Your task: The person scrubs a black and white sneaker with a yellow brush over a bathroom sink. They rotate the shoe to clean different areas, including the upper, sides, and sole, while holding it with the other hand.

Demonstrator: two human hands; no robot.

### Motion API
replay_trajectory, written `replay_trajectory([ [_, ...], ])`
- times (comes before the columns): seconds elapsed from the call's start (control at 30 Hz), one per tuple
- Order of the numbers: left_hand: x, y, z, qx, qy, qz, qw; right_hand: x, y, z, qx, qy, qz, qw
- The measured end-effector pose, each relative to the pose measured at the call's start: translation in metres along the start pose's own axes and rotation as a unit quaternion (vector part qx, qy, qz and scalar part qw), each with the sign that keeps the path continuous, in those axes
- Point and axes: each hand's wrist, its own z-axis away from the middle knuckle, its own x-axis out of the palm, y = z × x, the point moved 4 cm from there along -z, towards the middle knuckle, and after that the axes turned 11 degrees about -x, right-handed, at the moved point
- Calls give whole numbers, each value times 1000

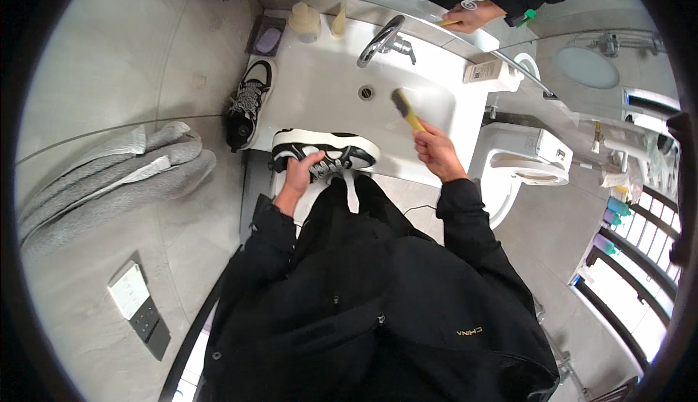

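In my left hand is a black-and-white sneaker, gripped at its laced upper and tipped on its side over the sink's near rim, white sole edge toward the basin. My right hand is closed around the yellow handle of a brush, whose dark head points up and left above the basin. Brush and sneaker are apart. A second sneaker, black and white with patterned laces, rests at the left end of the white sink.
Behind the drain stands a chrome faucet. A purple soap bar, a cup and a yellow tube sit at the back left. A white bottle is at right, near the toilet. Grey towels hang left.
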Motion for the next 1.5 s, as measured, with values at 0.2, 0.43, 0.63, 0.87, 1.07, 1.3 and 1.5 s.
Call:
replay_trajectory([
  [0.2, 52, 72, 88, 135, -65, -154, 977, 11, -35, 72, -35, 147, -1, 989],
  [0.43, 96, 133, 121, 260, -128, -244, 926, 25, -35, 99, -90, 120, -52, 987],
  [0.63, 108, 125, 103, 234, -179, -230, 928, 20, -33, 124, -113, 216, 28, 969],
  [0.87, 165, -1, -3, -143, -116, -5, 983, -49, -29, 165, -143, 288, -17, 947],
  [1.07, 262, -106, -40, -243, -205, -34, 947, -110, -36, 199, -201, 287, -143, 925],
  [1.3, 357, -202, -89, -328, -119, 40, 936, -165, -58, 226, -220, 297, -143, 918],
  [1.5, 351, -196, -81, -176, -51, -262, 947, -172, -69, 220, -205, 277, -145, 927],
])
